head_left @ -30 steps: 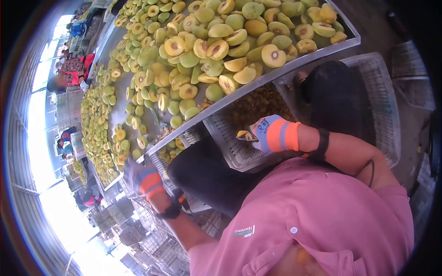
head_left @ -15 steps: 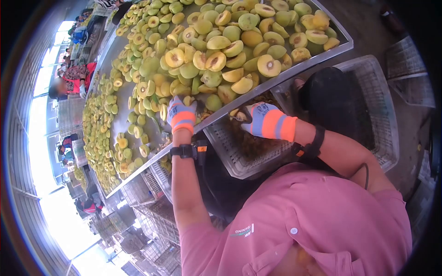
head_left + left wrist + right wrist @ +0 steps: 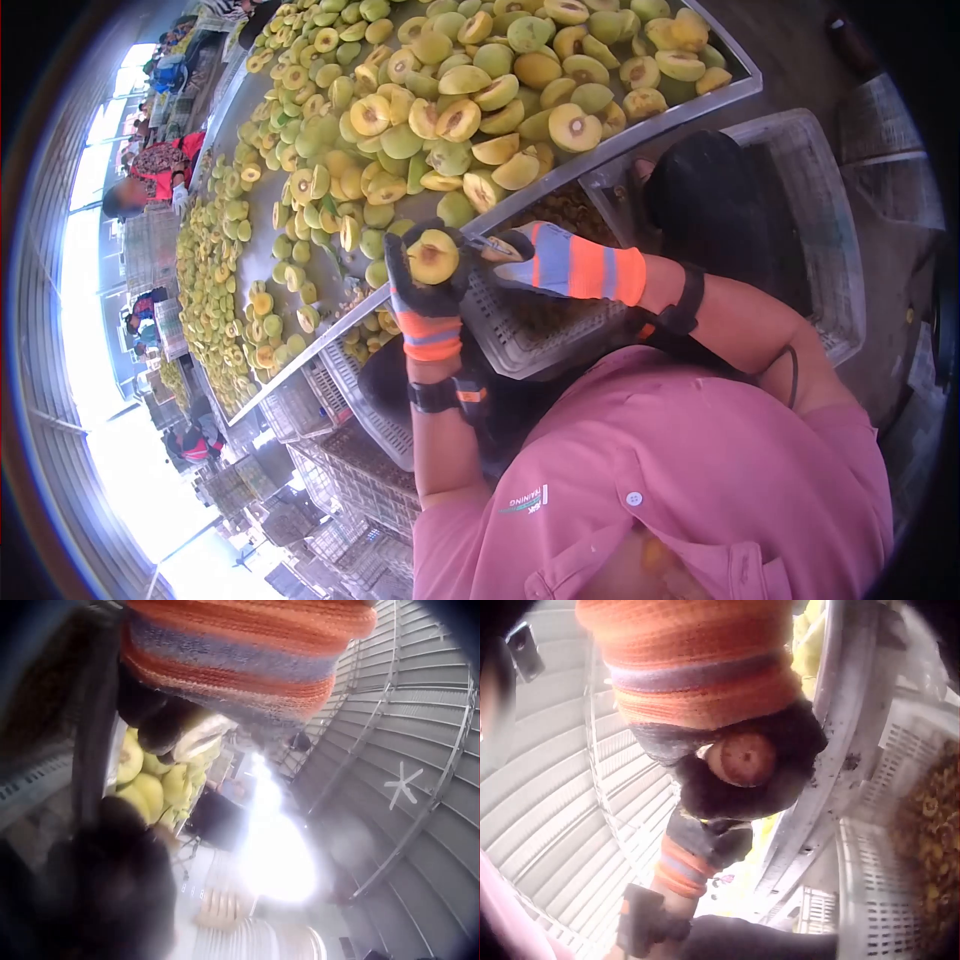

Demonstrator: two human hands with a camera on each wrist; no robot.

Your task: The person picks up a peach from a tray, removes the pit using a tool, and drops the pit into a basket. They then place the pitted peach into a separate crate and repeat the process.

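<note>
My left hand (image 3: pixel 425 285), in a dark-palmed glove with an orange cuff, holds a peach half (image 3: pixel 433 257), its yellow cut face up and brown at the centre. Close on its right, my gloved right hand (image 3: pixel 555 260) grips a small hand tool (image 3: pixel 490 245) with its metal end towards the left hand. In the right wrist view the round, brown butt of the tool's handle (image 3: pixel 748 759) shows within the curled fingers. Many green-skinned peach halves (image 3: pixel 460 120) lie on the metal-edged table (image 3: pixel 640 130) just beyond the hands.
Below the hands stands a pale plastic crate (image 3: pixel 520 345) holding brown scraps (image 3: pixel 930 840). Another crate (image 3: pixel 835 230) is by the right leg, and one with fruit pieces (image 3: pixel 365 345) sits under the table's edge. A person in red (image 3: pixel 160 170) works across the table.
The left hand went from the lower left up to the fruit on the table, then back beside the right hand with a peach half. The right hand rose towards the table edge, keeping its tool.
</note>
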